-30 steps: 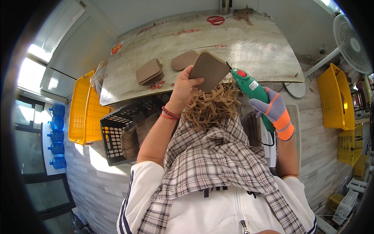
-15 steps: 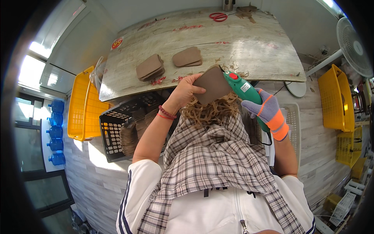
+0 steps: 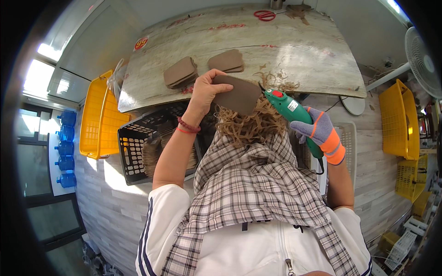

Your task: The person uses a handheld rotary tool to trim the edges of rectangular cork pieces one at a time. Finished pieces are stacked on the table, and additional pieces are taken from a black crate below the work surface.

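My left hand point(image 3: 205, 93), bare with a beaded bracelet on the wrist, pinches the left end of a flat brown piece with rounded corners point(image 3: 241, 96), its thumb on top. My right hand point(image 3: 322, 133), in a purple and orange glove, is wrapped round a green corded electric trimming knife point(image 3: 289, 109) with a red switch. Its thin dark tip lies at the upper right edge of the piece; contact cannot be made out. Under the piece, curled brown strips point(image 3: 251, 123) heap on my plaid apron point(image 3: 248, 184). Two stacks of similar pieces, one left point(image 3: 180, 73) and one right point(image 3: 225, 61), lie beyond.
The worn wooden table point(image 3: 184, 39) carries red-handled scissors point(image 3: 264, 15) and loose strips point(image 3: 285, 84). A black crate point(image 3: 131, 158) with brown pieces stands at lower left, beside a yellow basket point(image 3: 99, 124). At right are a pale crate point(image 3: 351, 147), a fan point(image 3: 422, 62) and another yellow basket point(image 3: 398, 122).
My left hand has shifted left with the brown piece, which has turned slightly. The trimming knife stays at its right edge. The view has shifted a little.
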{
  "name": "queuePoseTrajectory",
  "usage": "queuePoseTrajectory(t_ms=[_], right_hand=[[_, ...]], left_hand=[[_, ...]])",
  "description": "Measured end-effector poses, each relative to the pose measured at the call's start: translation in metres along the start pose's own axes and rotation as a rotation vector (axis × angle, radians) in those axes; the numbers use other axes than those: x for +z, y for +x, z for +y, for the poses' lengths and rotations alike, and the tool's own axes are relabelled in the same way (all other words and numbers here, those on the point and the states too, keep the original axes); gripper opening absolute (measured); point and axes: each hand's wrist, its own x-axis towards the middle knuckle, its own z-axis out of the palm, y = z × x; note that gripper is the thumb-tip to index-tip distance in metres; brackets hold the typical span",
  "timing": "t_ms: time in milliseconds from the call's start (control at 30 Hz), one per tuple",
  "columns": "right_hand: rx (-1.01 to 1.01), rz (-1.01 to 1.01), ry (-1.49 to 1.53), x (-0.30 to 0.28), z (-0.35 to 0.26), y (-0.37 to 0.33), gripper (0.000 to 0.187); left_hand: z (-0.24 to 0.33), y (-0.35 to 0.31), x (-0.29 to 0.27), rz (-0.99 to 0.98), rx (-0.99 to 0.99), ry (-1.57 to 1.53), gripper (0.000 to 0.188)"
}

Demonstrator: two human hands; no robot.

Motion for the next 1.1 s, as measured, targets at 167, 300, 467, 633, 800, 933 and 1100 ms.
queuePoseTrajectory(t_ms=[167,300,467,633,800,933,1100], right_hand=[[-0.022,-0.057,-0.023,0.003,0.005,0.004,0.039],[-0.037,-0.061,-0.024,0.006,0.007,0.007,0.040],[-0.029,-0.056,-0.053,0.012,0.007,0.012,0.040],[-0.025,-0.062,-0.071,0.021,-0.005,0.017,0.041],[-0.059,-0.104,-0.034,0.037,-0.010,0.033,0.042],[-0.027,-0.019,0.065,0.041,0.001,0.044,0.042],[-0.001,0.078,0.014,0.023,0.018,0.039,0.040]], left_hand=[[0.003,0.000,-0.001,-0.037,-0.041,-0.061,0.017],[0.003,-0.002,0.007,-0.107,-0.075,-0.038,0.017],[-0.001,-0.001,0.013,-0.176,-0.105,0.084,0.018],[0.003,-0.004,0.016,-0.238,-0.131,0.189,0.020],[-0.010,-0.001,0.009,-0.342,-0.093,0.179,0.026],[0.004,0.008,-0.041,-0.055,-0.003,0.184,0.027],[0.003,0.050,-0.167,0.591,0.070,0.039,0.029]])
